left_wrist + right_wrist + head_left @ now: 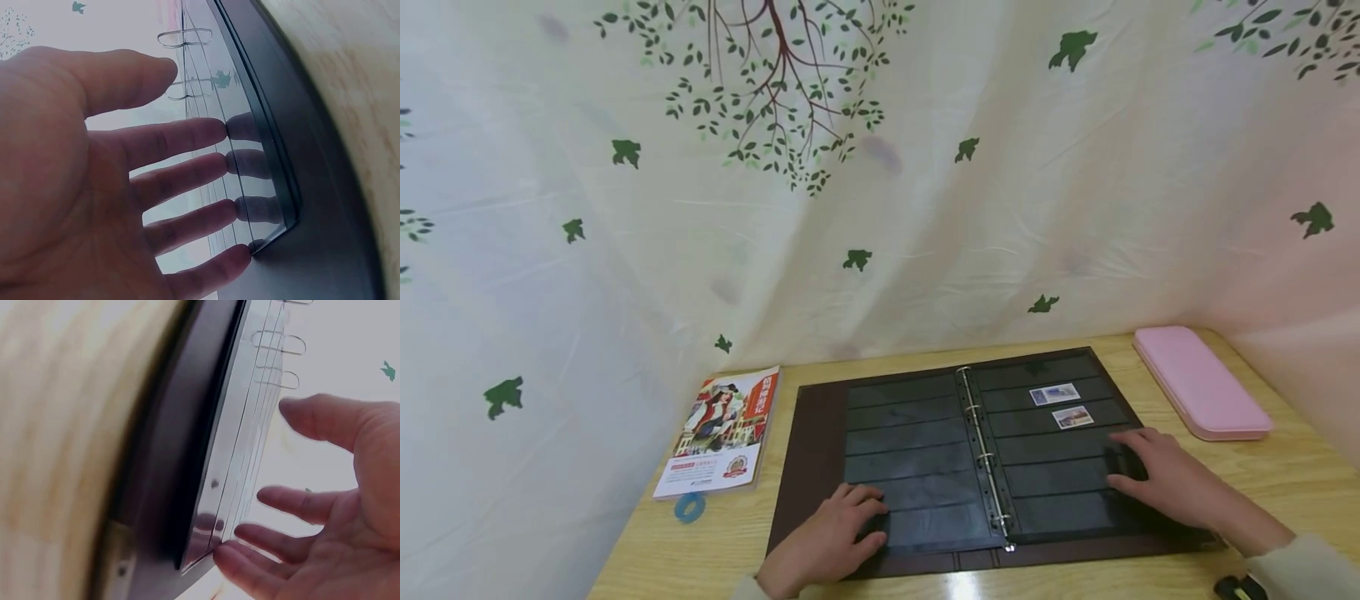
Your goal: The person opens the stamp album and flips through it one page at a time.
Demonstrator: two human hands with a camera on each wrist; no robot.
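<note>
A stamp album (910,442) lies spread on the table, its black pages crossed by strips and held by metal rings (983,454). Two stamps (1054,394) sit in upper strips of the right page. With fingers spread, my left hand (838,529) touches the lower left page; in the left wrist view its fingertips (215,165) meet their reflections in the glossy sheet. My right hand (1180,479) is at the right page's outer edge, thumb apart from the fingers. In the right wrist view its lowest fingertips (228,553) are right at the page surface, and nothing is between them.
Left of the album lies a booklet (718,433) with a printed cover, a blue ring (689,507) just below it. A pink case (1202,383) lies at the back right. By my right sleeve is a small black object (1238,587). A leaf-patterned curtain (925,208) hangs behind the table.
</note>
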